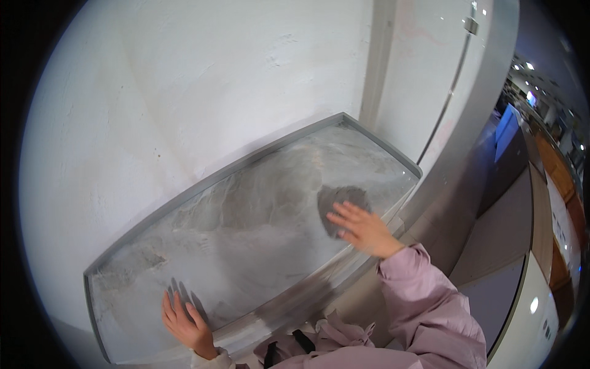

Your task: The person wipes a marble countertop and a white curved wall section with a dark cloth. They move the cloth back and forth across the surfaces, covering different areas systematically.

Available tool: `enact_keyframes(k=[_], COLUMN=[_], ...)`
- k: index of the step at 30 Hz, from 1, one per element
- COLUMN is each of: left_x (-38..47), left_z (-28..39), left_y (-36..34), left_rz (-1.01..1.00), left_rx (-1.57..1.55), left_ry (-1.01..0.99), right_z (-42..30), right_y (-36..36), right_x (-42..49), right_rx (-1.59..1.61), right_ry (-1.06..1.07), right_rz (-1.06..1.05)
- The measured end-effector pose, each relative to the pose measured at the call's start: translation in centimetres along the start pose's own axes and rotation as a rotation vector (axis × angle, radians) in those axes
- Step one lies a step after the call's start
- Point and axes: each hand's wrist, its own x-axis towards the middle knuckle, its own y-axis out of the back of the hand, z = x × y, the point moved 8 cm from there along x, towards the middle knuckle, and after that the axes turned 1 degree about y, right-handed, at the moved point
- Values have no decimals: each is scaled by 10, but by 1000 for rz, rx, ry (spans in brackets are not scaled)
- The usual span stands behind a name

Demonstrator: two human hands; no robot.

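Observation:
A dark grey cloth [329,205] lies on the grey marbled countertop [272,249], near its right end. My right hand [362,226] rests on the cloth with its fingers spread and slightly blurred; the palm's contact is hidden. At the lower left, my left hand [186,323] is over the countertop near the front edge, fingers apart and holding nothing. Its shadow falls on the surface beside the fingers; whether it touches the stone I cannot tell. Pink sleeves cover my arms.
A raised grey rim [276,143] borders the countertop along the white wall [207,83] and both ends. On the right stands a glossy white panel with a metal hinge [470,26]. Farther right are light-coloured counters or cabinets [498,226] and a lit room.

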Motion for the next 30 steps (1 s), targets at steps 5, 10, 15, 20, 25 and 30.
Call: enact_keyframes(k=[5,10,15,20,25,30], left_x=[4,3,6,5,5,4], left_z=[4,10,16,11,9,10], left_y=[-2,5,8,8,11,8], left_rz=[-41,-6,14,-34,-65,-84], left_rx=[29,21,-19,-25,-29,-24], left_ry=[-51,-75,-74,-53,-30,-24], right_z=[76,205,139,-60,59,117], right_y=[5,3,-46,-30,-50,-103], right_x=[-4,1,79,87,150,209], right_rx=[119,68,96,137,144,-44], right_ry=[81,-371,-11,504,78,-346], right_rz=[43,-75,-277,-587,-483,-616])
